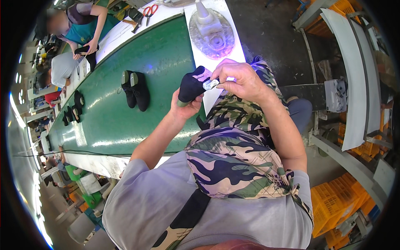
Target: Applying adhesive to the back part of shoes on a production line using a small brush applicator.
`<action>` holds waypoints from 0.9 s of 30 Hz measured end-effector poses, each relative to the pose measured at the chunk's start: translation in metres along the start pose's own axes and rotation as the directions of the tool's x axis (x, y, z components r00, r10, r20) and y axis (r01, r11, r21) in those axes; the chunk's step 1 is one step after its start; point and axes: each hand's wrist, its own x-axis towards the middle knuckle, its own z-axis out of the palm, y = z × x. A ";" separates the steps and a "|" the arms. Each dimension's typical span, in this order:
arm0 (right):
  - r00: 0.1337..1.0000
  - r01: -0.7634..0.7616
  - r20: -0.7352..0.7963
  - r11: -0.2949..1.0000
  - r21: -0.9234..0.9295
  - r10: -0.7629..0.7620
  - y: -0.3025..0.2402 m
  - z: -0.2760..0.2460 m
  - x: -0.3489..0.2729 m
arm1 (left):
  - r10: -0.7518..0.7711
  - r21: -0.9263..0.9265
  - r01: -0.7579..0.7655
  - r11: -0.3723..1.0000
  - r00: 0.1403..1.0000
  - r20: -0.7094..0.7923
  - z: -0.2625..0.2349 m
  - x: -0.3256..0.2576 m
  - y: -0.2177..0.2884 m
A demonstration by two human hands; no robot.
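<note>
A black shoe upper (pixel 191 86), stretched over a green shoe last, is held up above the edge of the green belt. My left hand (pixel 189 109) is wrapped round it from below. At its right end shows a small silvery-white piece (pixel 211 84). My right hand (pixel 241 79) is closed in a pinch against this piece, with a thin dark bit near the fingertips. What exactly the fingers grip is too small to make out. To the left, a pair of black lace-up shoes (pixel 135 91) lies on the green belt (pixel 166 54).
Beyond my hands, a grey nozzle-topped container (pixel 205 21) stands on a crusted oval tray (pixel 221 48). Red-handled scissors (pixel 150 10) lie at the far edge. More dark shoes (pixel 74 109) sit farther left. Across the belt a person (pixel 83 27) handles a black shoe. Orange crates (pixel 339 200) stand at right.
</note>
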 end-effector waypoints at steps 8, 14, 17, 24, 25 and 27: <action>0.998 0.021 -0.051 1.000 0.019 -0.020 0.021 -0.019 -0.012 | 0.022 0.100 -0.015 0.995 0.997 -0.073 0.030 0.014 -0.008; 0.987 0.024 -0.162 1.000 0.014 -0.021 0.042 -0.032 -0.032 | 0.225 0.928 -0.262 0.265 0.953 0.204 0.098 0.006 -0.028; 0.954 -0.053 -0.299 0.995 -0.084 0.025 0.021 -0.057 -0.050 | 0.302 0.705 -0.156 0.692 0.949 -0.086 0.121 0.011 -0.050; 0.188 -0.007 -0.950 0.967 0.253 0.250 0.110 -0.115 -0.154 | 0.149 0.689 -0.209 0.694 0.978 0.146 0.201 0.072 -0.099; 0.102 -0.041 -0.955 0.960 0.276 0.279 0.120 -0.120 -0.173 | 0.088 0.751 -0.246 0.613 0.966 0.245 0.209 0.087 -0.096; -0.040 -0.052 -0.931 0.930 0.364 0.362 0.141 -0.124 -0.208 | 0.060 0.832 -0.199 0.518 0.979 0.196 0.242 0.118 -0.111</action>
